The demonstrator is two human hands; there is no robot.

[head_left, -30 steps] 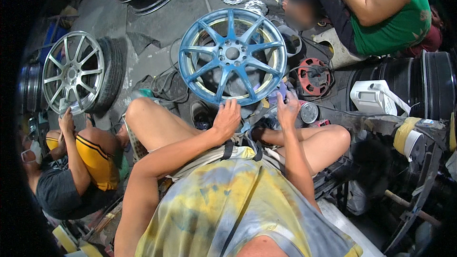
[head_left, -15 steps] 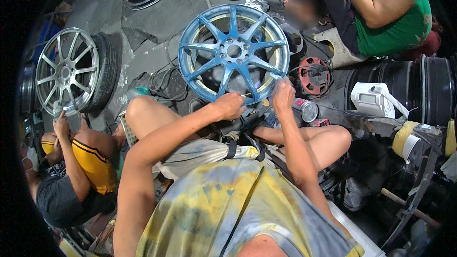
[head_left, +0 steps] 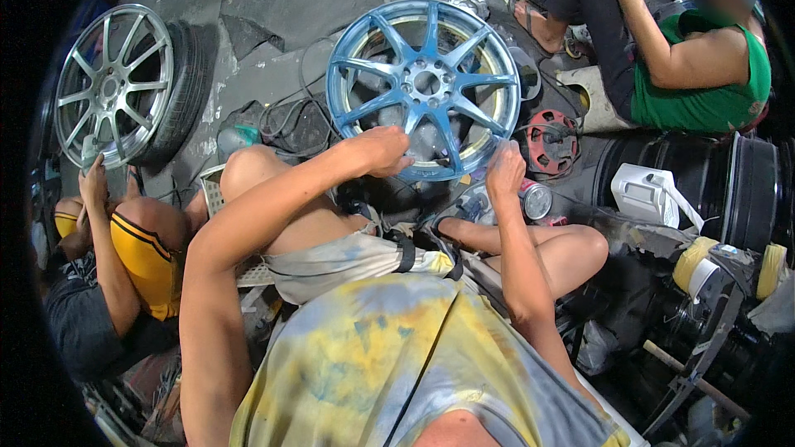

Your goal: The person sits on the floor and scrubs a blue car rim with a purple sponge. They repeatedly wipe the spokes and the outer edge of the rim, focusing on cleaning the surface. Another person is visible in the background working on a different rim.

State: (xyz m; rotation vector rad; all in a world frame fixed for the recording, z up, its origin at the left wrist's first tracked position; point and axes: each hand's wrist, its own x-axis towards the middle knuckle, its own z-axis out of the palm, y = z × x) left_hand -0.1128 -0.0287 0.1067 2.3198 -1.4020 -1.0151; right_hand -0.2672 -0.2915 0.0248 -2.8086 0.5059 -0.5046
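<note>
A blue multi-spoke wheel rim (head_left: 432, 124) is in front of me, its paint patchy with whitish worn areas and a yellowish inner barrel. My left hand (head_left: 383, 151) is closed at the rim's lower left edge, beside a lower spoke. Its fingertips are turned away, so anything in them is hidden. At the lower right edge, my right hand (head_left: 506, 172) is closed in a pinch. Something pale and thin shows at its fingertips, too small to name.
A silver wheel (head_left: 114, 91) leans by a tyre (head_left: 184, 87) at left, where a person in yellow shorts (head_left: 149, 252) holds a brush-like tool to it. Another person in green (head_left: 696, 74) sits far right. Nearby are a red cable reel (head_left: 549, 142), a can (head_left: 537, 199) and a white container (head_left: 644, 194).
My left hand has shifted leftward and farther from me along the blue rim. My right hand stays near the lower right edge. The whole view has shifted a little.
</note>
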